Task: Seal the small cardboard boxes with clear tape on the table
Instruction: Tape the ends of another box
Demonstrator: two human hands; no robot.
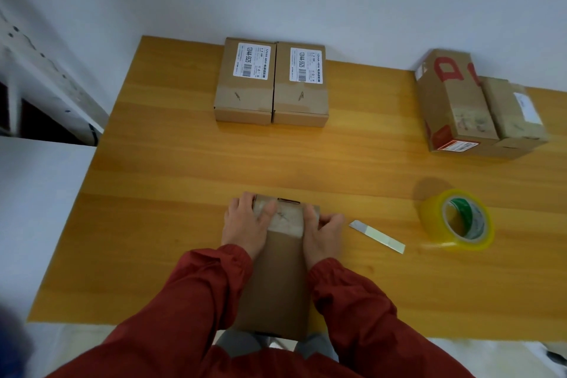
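Smoothing step, seemingly: plain brown cardboard box (276, 279) at near centre of orange wooden counter (184, 163), left grip (245, 224) and right grip (322, 232) flat, unclenched, pressing clear tape strip (285, 221) onto its far end; next, rub tape ends down firmly.

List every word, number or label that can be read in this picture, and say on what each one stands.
"12V4A-5525": left label, on the left back box.
"12V4A-5525": right label, on the right back box.
Smaller print on both labels: too small to read.
Large red print on the red-printed box: cut off, unreadable.
Sticker on the far-right box: blurred.
Green print inside the tape roll: blurred.
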